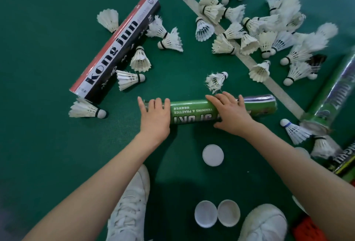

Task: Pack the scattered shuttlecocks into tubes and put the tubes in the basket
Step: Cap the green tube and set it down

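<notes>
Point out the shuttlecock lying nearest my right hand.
The frayed shuttlecock just beyond the right hand, beside the green tube; its feathers are ragged, and the others lie farther off.

One tube (192,114) lies crosswise — shuttlecocks (223,45) behind; caps (212,155) before.
</notes>
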Motion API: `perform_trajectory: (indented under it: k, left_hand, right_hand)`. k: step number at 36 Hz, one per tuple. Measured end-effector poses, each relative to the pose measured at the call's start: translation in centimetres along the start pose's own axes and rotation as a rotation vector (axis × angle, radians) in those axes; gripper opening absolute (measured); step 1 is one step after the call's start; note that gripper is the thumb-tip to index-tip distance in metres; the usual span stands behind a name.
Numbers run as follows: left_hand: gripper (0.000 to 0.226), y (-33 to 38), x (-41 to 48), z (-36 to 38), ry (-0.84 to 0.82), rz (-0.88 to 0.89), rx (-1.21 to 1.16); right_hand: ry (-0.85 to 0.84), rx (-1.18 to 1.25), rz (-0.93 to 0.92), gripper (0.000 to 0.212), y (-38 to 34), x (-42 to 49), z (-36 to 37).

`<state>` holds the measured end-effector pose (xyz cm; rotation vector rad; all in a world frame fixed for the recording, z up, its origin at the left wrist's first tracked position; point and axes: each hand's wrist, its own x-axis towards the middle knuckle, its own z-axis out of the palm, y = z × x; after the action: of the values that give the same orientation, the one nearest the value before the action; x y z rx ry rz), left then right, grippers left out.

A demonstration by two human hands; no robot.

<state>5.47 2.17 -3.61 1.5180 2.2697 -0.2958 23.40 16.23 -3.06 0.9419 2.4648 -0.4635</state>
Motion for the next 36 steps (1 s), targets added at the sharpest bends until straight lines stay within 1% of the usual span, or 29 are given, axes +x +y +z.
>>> perform_trajectory:
  k: [2,4,6,7,8,9,10,11,12,13,15,18,22,24,27,29,30,33,35,36]
  left_hand:
    - [0.079,1.7,0.5,-0.1,0.002,0.052,0.039]
    - [0.079,4.1,1.2,-0.1,-0.005,0.143,0.003]
    - [0.081,6.3,2.0,-0.2,-0.014,0.216,-0.019]
    - [0.083,7.2,2.3,-0.3,-0.021,0.241,-0.022]
    - [0.084,7.9,2.7,-0.3,-0.026,0.265,-0.021]
    - [0.084,8.5,3.0,-0.3,-0.029,0.287,-0.012]
    - [0.085,8.9,3.3,-0.3,-0.027,0.303,0.003]
    - [0.085,9.1,3.6,-0.3,-0.025,0.309,0.022]
    - [0.085,9.3,3.8,-0.3,-0.023,0.307,0.038]
    - [0.085,9.4,3.9,-0.4,-0.022,0.3,0.045]
    - [0.084,9.5,4.0,-0.5,-0.026,0.29,0.039]
    - [0.082,9.3,3.7,-0.6,-0.034,0.274,0.012]
    - [0.081,8.3,2.5,-0.4,-0.024,0.17,-0.055]
    - [0.083,7.5,1.8,-0.2,-0.023,0.126,-0.089]
    - [0.085,6.2,0.8,0.0,-0.028,0.087,-0.12]
    - [0.085,5.6,0.3,0.0,-0.025,0.066,-0.126]
    - [0.085,5.3,0.2,-0.1,-0.021,0.057,-0.132]
    - [0.085,4.7,-0.1,-0.5,-0.014,0.035,-0.153]
    - [0.086,4.3,-0.3,-0.7,-0.003,0.023,-0.167]
    - [0.086,4.1,-0.4,-0.7,0.003,0.018,-0.171]
  right_hand:
    - [0.051,0.022,0.096,0.091,2.2,-1.1,0.3]
    - [0.183,0.103,0.15,0.084,3.7,-2.4,0.5]
    - [0.381,0.146,0.085,0.062,4.1,-4.1,0.7]
    - [0.492,0.138,0.014,0.049,4.0,-4.9,1.1]
    - [0.56,0.137,-0.063,0.039,3.7,-5.6,1.5]
    - [0.546,0.152,-0.134,0.035,3.3,-6.3,2.1]
    - [0.453,0.18,-0.181,0.036,2.8,-6.9,2.9]
    - [0.315,0.196,-0.201,0.041,2.3,-7.3,3.9]
    - [0.164,0.176,-0.208,0.049,1.8,-7.6,5.0]
    - [0.052,0.128,-0.216,0.057,1.6,-7.7,6.2]
    - [-0.036,0.08,-0.232,0.069,1.0,-7.8,8.0]
    - [-0.012,0.084,-0.205,0.072,0.3,-7.6,8.9]
    - [0.019,0.179,-0.129,0.067,-0.2,-7.6,9.3]
    - [0.05,0.181,-0.106,0.062,0.0,-7.6,9.4]
    - [0.062,0.239,-0.024,0.07,0.4,-7.7,9.8]
    - [0.036,0.311,0.049,0.076,0.6,-7.7,9.7]
    - [0.02,0.338,0.078,0.076,0.7,-7.7,9.7]
    - [-0.012,0.431,0.131,0.063,1.1,-7.8,9.5]
    - [0.016,0.603,0.201,0.045,1.7,-7.9,9.1]
    - [0.062,0.712,0.261,0.035,2.2,-7.9,8.6]
